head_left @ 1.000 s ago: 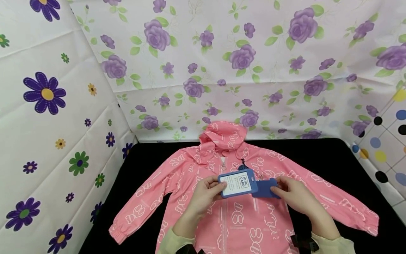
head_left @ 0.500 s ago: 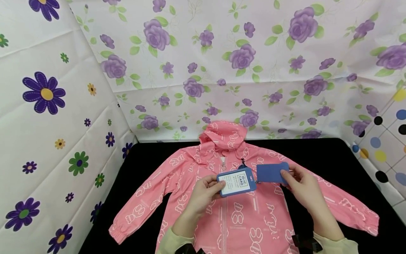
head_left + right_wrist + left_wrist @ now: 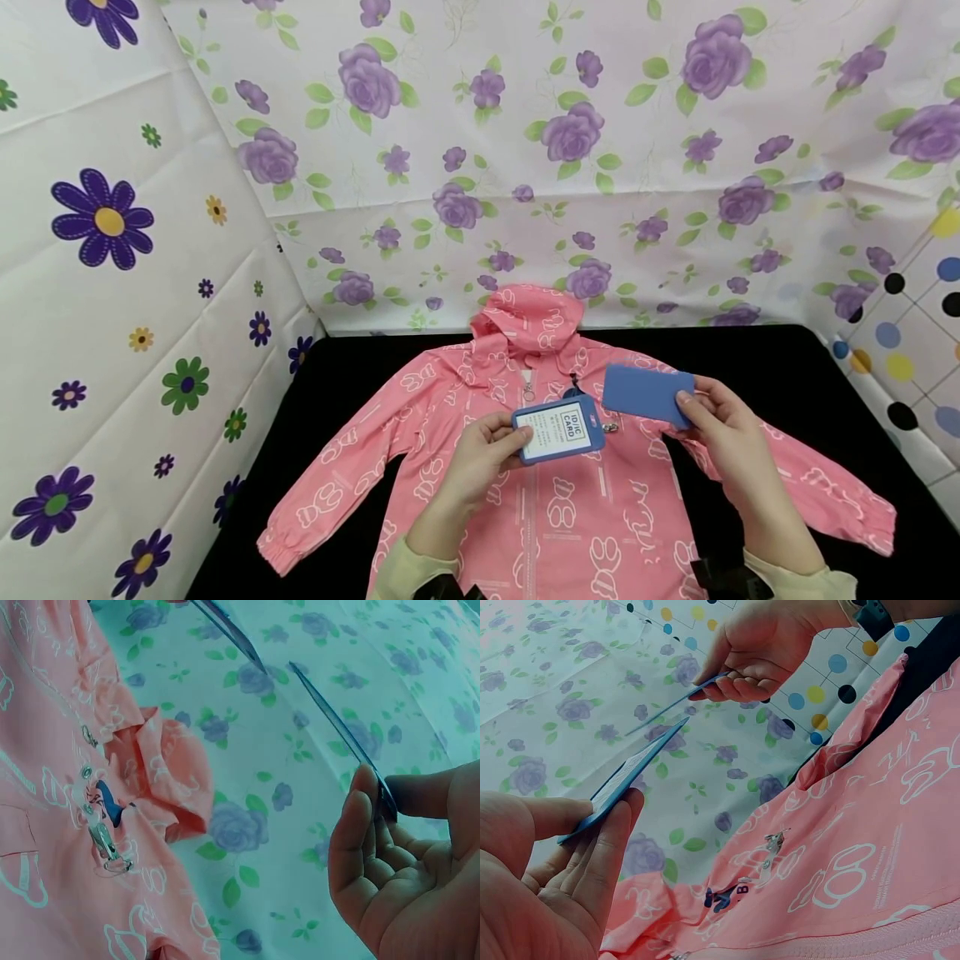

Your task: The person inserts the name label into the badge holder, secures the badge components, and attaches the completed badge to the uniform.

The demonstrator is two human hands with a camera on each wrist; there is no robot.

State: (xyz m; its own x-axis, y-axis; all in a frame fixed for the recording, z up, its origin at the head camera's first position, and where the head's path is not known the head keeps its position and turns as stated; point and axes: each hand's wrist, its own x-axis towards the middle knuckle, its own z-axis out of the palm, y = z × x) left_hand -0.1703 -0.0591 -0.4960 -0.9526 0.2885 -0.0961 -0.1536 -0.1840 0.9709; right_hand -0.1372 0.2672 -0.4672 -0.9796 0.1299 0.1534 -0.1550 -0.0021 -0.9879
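Note:
My left hand (image 3: 486, 450) pinches a blue ID card holder (image 3: 558, 432) by its left end, thumb on top. A white insert printed "ID/IC CARD" shows in its window. To the right, my right hand (image 3: 722, 418) pinches a plain blue flat panel (image 3: 645, 393) by its right end. In both wrist views the holder (image 3: 622, 784) and the panel (image 3: 337, 724) appear nearly edge-on, with a gap between them. Both are held above a pink hooded jacket (image 3: 562, 517) with white printed outlines, laid out front up with its sleeves spread.
A metal clasp (image 3: 611, 427) and a dark blue piece (image 3: 572, 390) lie on the jacket's chest, partly behind the held items. Under the jacket is a black tabletop (image 3: 352, 375). Flowered cloth walls (image 3: 480, 208) rise behind and at the left, a dotted one (image 3: 900, 350) at right.
The blue panel, overlapping the card holder's right end a second ago, has moved up and right with my right hand and now shows apart from it. My left hand stays nearly in place.

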